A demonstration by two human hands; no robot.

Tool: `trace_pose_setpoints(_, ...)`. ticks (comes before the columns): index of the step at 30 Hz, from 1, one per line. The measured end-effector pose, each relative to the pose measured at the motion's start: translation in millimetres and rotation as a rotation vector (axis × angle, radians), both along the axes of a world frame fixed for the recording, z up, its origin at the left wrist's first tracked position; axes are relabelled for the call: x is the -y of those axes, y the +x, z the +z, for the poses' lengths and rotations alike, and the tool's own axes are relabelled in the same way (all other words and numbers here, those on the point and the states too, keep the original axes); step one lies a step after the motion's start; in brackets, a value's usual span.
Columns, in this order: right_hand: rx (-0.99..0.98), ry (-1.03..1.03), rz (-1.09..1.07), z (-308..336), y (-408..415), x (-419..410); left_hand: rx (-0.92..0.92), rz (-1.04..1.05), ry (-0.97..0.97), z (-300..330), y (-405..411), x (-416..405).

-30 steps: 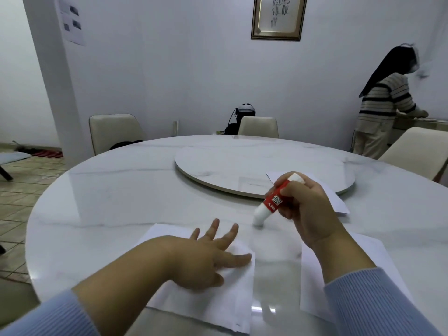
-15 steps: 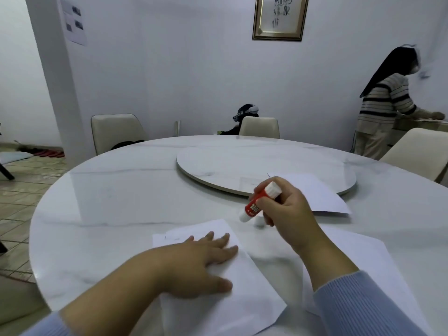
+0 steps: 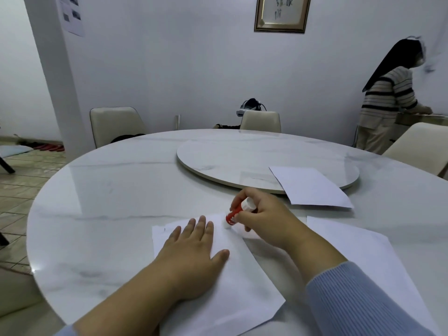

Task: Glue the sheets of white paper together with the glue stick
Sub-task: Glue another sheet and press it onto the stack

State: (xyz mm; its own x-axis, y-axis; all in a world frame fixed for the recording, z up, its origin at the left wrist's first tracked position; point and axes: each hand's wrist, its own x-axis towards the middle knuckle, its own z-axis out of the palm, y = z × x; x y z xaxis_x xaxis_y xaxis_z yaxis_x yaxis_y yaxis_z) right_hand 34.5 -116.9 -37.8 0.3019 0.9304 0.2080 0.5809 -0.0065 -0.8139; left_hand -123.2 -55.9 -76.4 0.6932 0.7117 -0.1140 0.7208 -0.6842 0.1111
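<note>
A white paper sheet [image 3: 232,282] lies in front of me on the round marble table [image 3: 116,202]. My left hand [image 3: 194,251] rests flat on it, fingers spread. My right hand [image 3: 261,217] grips a red and white glue stick [image 3: 234,215], tilted, with its tip touching the sheet's far corner. A second sheet [image 3: 378,258] lies to the right, partly under my right arm. A third sheet [image 3: 310,187] rests farther off, overlapping the turntable's rim.
A raised marble turntable [image 3: 242,158] fills the table's centre. Cream chairs [image 3: 114,124] stand around the far side, another chair [image 3: 421,146] at the right. A person in a striped top [image 3: 385,103] stands at the back right by a counter.
My left hand has turned the near sheet and slid it rightward. My right hand has brought the glue stick down and toward me until its tip meets the sheet's corner.
</note>
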Motion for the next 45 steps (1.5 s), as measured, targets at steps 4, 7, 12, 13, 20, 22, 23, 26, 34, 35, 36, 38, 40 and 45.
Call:
trace_pose_setpoints(4, 0.057, -0.096, 0.042, 19, 2, 18, -0.018, -0.009, -0.006, 2, -1, -3)
trace_pose_setpoints(7, 0.002, -0.316, 0.235, 31, -1, 29, -0.021, -0.01, -0.008, 2, -1, -4)
trace_pose_setpoints(12, 0.014, -0.669, 0.467, 33, 0, 33, -0.02, -0.015, -0.003, 2, -1, -4)
trace_pose_setpoints(13, -0.009, -0.707, 0.513, 33, 2, 34, -0.018, -0.02, -0.005, 3, -1, -4)
trace_pose_setpoints(20, -0.653, -0.027, 0.517, 33, 23, 36, -0.196, -0.214, -0.117, 33, -8, -17)
trace_pose_setpoints(22, -0.747, 0.185, 0.373, 30, 25, 31, -0.167, -0.199, -0.11, 36, -5, -14)
trace_pose_setpoints(23, -0.774, 0.26, 0.284, 29, 26, 29, -0.129, -0.136, -0.073, 33, -1, -10)
trace_pose_setpoints(26, -0.796, 0.385, 0.022, 25, 26, 23, -0.136, 0.047, 0.011, 17, 9, 7)
trace_pose_setpoints(34, -0.722, 0.444, -0.309, 22, 27, 19, -0.132, -0.144, -0.104, 30, 3, 4)
trace_pose_setpoints(35, -0.685, 0.436, -0.312, 22, 26, 19, -0.124, -0.112, -0.066, 25, 5, 6)
trace_pose_setpoints(36, -0.624, 0.417, -0.301, 21, 25, 19, -0.134, -0.098, -0.044, 19, 8, 9)
trace_pose_setpoints(38, -0.4, 0.32, -0.255, 18, 20, 19, -0.134, -0.11, -0.08, 11, 9, 12)
trace_pose_setpoints(40, -0.152, 0.196, -0.198, 13, 14, 17, -0.143, -0.16, -0.113, 12, 7, 7)
trace_pose_setpoints(45, 0.004, 0.064, -0.109, 3, 9, 11, -0.084, -0.198, -0.112, 10, 3, 3)
